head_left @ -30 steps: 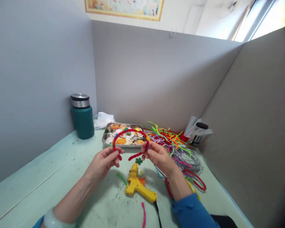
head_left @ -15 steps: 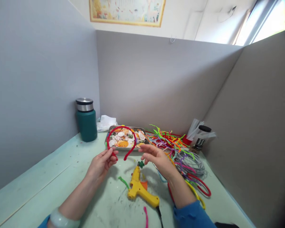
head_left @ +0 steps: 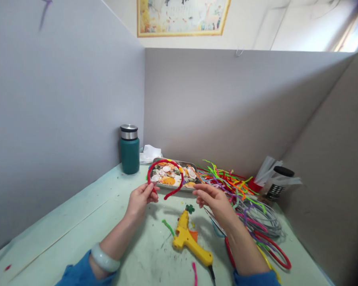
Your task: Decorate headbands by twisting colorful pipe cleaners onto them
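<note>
In the head view my left hand (head_left: 141,201) pinches one end of a red fuzzy headband (head_left: 149,174), held up as an arch in front of the tray. The headband's other end hangs free, and small coloured bits show along its outer side. To its right, my right hand (head_left: 215,200) hovers apart from it, fingers stretched out and nothing seen in them. Below, between the hands, a yellow hot glue gun (head_left: 188,238) lies on the table. By its nozzle is a small dark green flower-shaped piece (head_left: 190,209). A pointed metal tool (head_left: 214,221) lies partly hidden under my right wrist.
Behind the headband stands a metal tray (head_left: 193,163) of shell-like pieces. Colourful pipe cleaners (head_left: 226,178) and grey coils (head_left: 268,218) lie at right, near a black-lidded jar (head_left: 276,184). A green flask (head_left: 129,153) stands back left. Grey partitions (head_left: 226,99) surround the table.
The camera has turned left, so the scene sits further right. My right hand's fingers have drawn closer together. My left hand still grips the headband, whose free end is tilted slightly differently.
</note>
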{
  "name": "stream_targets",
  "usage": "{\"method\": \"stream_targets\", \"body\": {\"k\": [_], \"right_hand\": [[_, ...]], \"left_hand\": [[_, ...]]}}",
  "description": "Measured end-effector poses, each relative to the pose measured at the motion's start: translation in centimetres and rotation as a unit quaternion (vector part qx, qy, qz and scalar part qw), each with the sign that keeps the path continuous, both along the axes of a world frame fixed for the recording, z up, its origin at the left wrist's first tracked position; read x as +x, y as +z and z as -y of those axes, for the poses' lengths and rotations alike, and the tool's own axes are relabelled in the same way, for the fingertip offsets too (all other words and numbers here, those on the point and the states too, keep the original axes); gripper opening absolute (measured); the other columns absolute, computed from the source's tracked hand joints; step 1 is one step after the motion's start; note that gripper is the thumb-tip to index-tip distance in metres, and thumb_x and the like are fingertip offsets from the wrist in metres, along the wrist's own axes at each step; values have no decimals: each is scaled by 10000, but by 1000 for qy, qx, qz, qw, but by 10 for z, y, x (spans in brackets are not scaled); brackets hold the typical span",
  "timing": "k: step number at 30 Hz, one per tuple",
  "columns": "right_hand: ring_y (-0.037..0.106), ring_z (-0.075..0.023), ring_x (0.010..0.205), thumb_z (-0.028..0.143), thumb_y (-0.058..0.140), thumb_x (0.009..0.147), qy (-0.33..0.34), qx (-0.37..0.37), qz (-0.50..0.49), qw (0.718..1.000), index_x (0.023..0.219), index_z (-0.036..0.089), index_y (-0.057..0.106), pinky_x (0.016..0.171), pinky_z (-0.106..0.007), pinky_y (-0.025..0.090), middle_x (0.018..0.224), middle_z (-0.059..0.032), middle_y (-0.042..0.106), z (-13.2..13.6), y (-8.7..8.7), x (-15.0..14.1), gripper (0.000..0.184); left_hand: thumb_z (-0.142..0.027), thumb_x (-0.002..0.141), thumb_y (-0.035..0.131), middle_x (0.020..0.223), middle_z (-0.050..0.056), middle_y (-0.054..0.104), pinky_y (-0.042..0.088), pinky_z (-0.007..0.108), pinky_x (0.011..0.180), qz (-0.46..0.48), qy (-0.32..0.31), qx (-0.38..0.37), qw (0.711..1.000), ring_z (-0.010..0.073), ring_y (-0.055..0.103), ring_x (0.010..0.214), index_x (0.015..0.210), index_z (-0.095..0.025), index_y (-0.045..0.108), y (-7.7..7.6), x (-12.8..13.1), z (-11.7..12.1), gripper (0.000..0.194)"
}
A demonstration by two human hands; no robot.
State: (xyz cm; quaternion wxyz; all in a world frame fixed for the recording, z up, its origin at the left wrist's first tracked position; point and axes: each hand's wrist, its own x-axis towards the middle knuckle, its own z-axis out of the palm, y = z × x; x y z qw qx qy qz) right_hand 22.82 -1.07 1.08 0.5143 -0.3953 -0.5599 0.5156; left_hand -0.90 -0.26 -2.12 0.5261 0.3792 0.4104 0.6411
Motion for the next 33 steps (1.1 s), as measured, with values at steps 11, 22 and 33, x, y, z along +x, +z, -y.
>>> {"method": "stream_targets", "body": {"k": [11, 22, 33], "right_hand": [[545, -130, 599, 404, 650, 738, 18, 28, 9, 999, 962, 150, 651, 548, -265, 437, 815, -72, 658, 15, 15, -7, 338], [537, -123, 564, 416, 676, 704, 30, 63, 21, 997, 955, 171, 664, 550, -274, 462, 835, -81, 668, 28, 20, -15, 351], [545, -151, 595, 433, 690, 677, 20, 47, 58, 997, 916, 187, 677, 577, -296, 479, 854, -96, 671, 29, 18, -20, 343]], "left_hand": [[-386, 727, 633, 692, 34, 643, 456, 252, 512, -72, 120, 27, 990, 98, 523, 480, 885, -107, 630, 23, -39, 72, 320], [-351, 728, 639, 648, -14, 604, 272, 166, 374, 6, 217, 16, 976, 4, 357, 354, 907, -128, 633, 5, -75, 170, 286], [-293, 609, 629, 352, -104, 321, 174, 162, 301, 103, 445, -112, 882, 32, 239, 267, 562, -169, 481, -101, -144, 246, 199]]}}
